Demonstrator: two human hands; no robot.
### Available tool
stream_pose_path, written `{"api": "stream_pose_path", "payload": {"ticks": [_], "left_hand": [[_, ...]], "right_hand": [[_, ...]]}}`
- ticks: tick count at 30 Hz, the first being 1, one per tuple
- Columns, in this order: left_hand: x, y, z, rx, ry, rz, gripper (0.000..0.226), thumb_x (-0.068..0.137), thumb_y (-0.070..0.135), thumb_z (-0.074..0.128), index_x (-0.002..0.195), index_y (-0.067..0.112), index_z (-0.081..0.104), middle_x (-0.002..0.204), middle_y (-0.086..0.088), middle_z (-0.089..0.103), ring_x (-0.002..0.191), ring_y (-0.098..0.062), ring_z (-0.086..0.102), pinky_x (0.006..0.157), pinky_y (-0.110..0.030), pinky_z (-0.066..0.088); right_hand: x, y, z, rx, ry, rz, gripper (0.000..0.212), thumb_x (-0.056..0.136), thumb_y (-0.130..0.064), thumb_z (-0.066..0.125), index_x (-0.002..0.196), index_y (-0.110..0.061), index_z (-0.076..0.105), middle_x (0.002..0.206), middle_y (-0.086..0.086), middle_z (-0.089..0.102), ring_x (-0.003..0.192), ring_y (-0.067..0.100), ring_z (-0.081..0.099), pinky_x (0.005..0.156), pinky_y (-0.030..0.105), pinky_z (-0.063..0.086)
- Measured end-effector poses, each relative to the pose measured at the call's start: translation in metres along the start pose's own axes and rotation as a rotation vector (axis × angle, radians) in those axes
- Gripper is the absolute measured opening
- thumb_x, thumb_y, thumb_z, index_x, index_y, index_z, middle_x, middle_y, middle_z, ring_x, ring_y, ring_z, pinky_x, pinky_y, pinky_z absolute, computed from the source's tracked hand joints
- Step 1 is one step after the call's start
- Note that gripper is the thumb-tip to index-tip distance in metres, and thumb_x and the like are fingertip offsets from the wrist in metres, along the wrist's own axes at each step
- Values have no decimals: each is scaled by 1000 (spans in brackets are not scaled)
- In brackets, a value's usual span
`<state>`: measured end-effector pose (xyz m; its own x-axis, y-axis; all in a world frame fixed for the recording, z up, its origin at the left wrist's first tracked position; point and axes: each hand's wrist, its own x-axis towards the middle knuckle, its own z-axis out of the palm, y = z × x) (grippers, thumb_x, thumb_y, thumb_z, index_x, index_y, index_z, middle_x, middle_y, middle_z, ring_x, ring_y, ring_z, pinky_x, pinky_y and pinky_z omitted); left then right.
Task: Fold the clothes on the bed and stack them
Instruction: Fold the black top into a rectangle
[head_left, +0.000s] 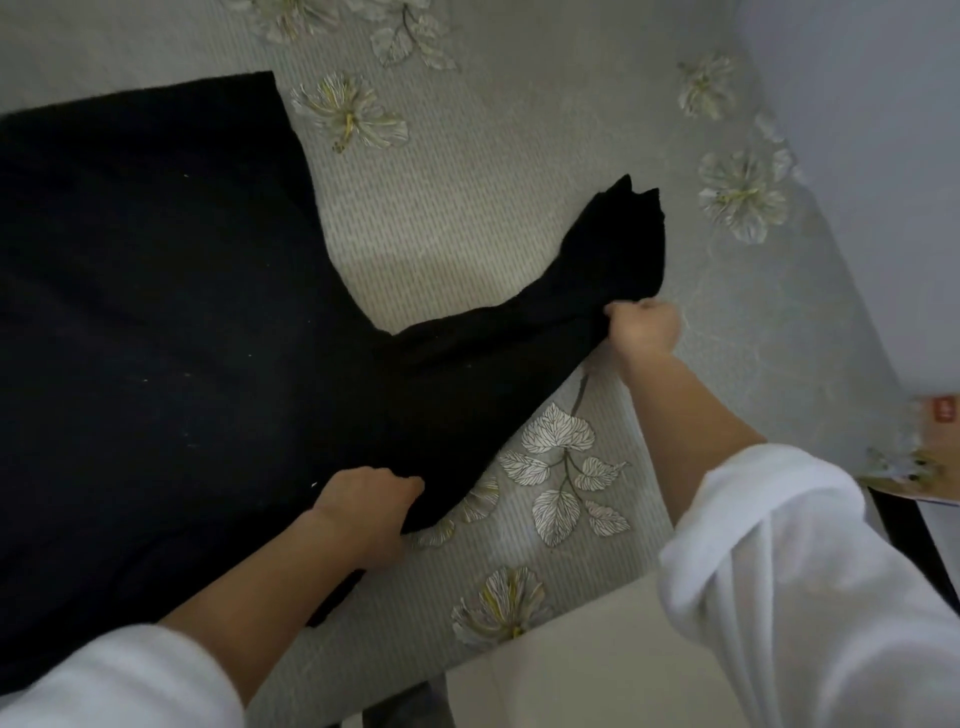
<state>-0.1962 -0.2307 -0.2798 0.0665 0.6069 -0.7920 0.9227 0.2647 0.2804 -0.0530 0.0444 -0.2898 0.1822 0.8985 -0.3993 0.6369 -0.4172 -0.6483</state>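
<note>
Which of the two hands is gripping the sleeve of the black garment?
The right hand, farther up the floral bedspread, pinches the narrow sleeve; the left hand grips the black garment at its wide body edge instead.

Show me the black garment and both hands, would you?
black garment (156, 312), head view, middle of its spread body.
left hand (366, 496), head view, back of the hand.
right hand (647, 327), head view, back of the hand.

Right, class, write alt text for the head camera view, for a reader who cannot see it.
A black garment lies spread on a grey flower-printed bedcover, gripped by a person's two hands. The right hand holds its outstretched sleeve; the left hand holds the garment's near edge.
</note>
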Motion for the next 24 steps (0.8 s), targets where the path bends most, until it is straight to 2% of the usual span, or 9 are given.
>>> {"api": "stream_pose_path", "payload": {"ticks": [4,6,8,10,13,16,18,21,24], "left_hand": [[0,-7,-24,-230,-307,25,33,84,39,61,113,22,61,81,6,61,66,-10,60,58,-24,47],[7,-3,-35,-369,3,28,25,87,39,59,107,25,64,81,12,60,64,-3,57,60,-20,47],[22,0,-43,-394,467,5,28,91,37,54,117,26,59,100,10,57,88,-6,56,73,-23,48],[40,3,-49,-301,731,0,41,93,39,50,133,28,49,131,4,47,119,-13,44,93,-30,44],[68,9,-45,-103,677,36,57,95,49,38,149,37,22,159,-3,11,146,-21,10,114,-36,20],[84,13,-38,0,673,46,63,94,55,25,150,38,1,159,-5,-12,146,-26,-12,117,-46,3],[89,18,-35,0,700,44,62,94,56,24,150,36,6,159,-8,-5,146,-29,-6,116,-51,7],[99,23,-27,41,582,49,64,90,62,6,147,40,-12,155,-7,-27,141,-29,-27,116,-52,-7],[105,26,-23,25,516,47,65,90,63,8,142,42,-25,149,-5,-41,133,-27,-42,109,-47,-22]], "right_hand": [[2,17,-29,-265,-68,87,15,75,-12,63,76,0,55,72,10,54,70,27,56,62,34,46],[6,19,-35,-245,-124,77,20,75,-13,64,66,-4,49,65,8,51,58,20,50,53,28,39],[20,9,-31,-130,-64,-13,24,79,-16,65,65,-8,47,63,5,49,53,16,48,53,27,38],[38,-5,-20,-39,-49,-74,26,80,-24,69,89,-5,54,83,8,56,75,19,57,67,30,48],[62,-17,1,26,-81,-97,48,86,-25,66,124,-1,48,109,6,55,99,19,55,90,30,49],[84,-22,-5,25,191,-246,5,94,-16,51,95,-11,51,80,-7,51,69,8,47,63,2,36],[99,-18,-28,-2,316,-249,16,95,-16,50,81,-16,42,72,-7,43,62,4,42,55,3,35],[112,-2,-51,-252,221,-98,12,92,-20,55,99,-11,50,105,11,54,101,22,54,83,22,42],[92,0,-32,-605,208,-113,71,90,-34,58,144,-3,24,149,16,29,137,32,27,106,49,29]]}}
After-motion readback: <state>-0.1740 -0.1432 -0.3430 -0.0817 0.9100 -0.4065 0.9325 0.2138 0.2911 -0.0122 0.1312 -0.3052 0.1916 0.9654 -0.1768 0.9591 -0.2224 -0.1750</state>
